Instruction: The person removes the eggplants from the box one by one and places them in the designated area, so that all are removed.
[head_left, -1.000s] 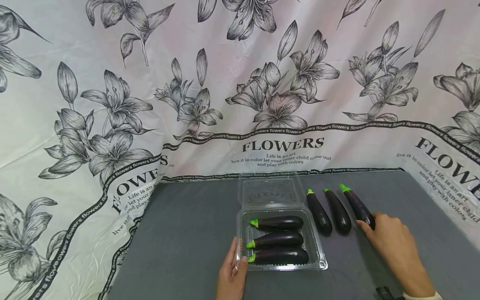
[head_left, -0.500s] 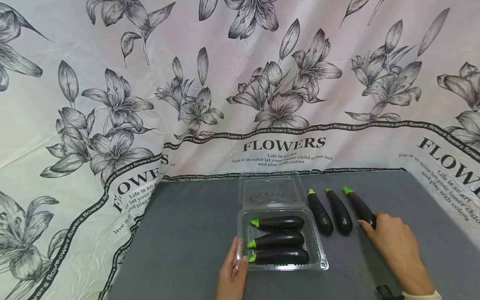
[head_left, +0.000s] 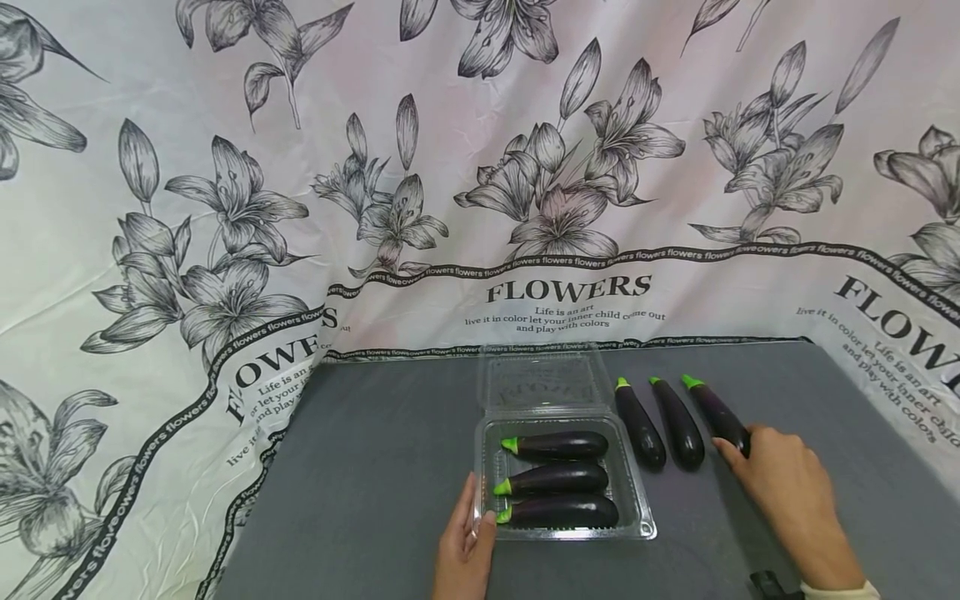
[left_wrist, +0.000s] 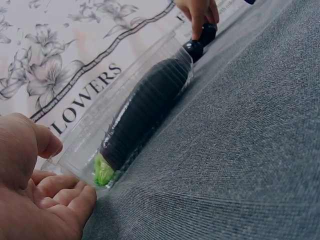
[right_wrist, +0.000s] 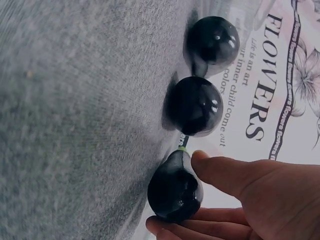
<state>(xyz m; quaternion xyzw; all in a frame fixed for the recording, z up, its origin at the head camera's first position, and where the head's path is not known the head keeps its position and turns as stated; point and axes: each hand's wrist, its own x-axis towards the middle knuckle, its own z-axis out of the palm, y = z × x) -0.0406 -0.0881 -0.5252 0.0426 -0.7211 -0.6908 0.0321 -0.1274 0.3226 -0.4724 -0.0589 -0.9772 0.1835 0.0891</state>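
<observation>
A clear hinged plastic container [head_left: 636, 492] with its lid raised holds three eggplants lying side by side, stems to the left; the nearest eggplant [head_left: 558, 512] lies along the front wall. My left hand [head_left: 463, 550] grips the container's left edge, thumb at the rim and fingers below it in the left wrist view. To the right, my right hand [head_left: 791, 492] holds another eggplant [head_left: 716, 410] by its rounded end, thumb on one side and fingers on the other in the right wrist view. Its green stem points away from me.
Two loose eggplants lie between the container and my right hand, one eggplant [head_left: 639, 425] close to the container, the other eggplant [head_left: 677, 425] beside it. Grey cloth [head_left: 360, 467] covers the table. A flower-printed curtain [head_left: 405, 308] hangs behind and at the sides.
My right hand and its eggplant shift very slightly left during the last half second. My left hand and the container stay in place.
</observation>
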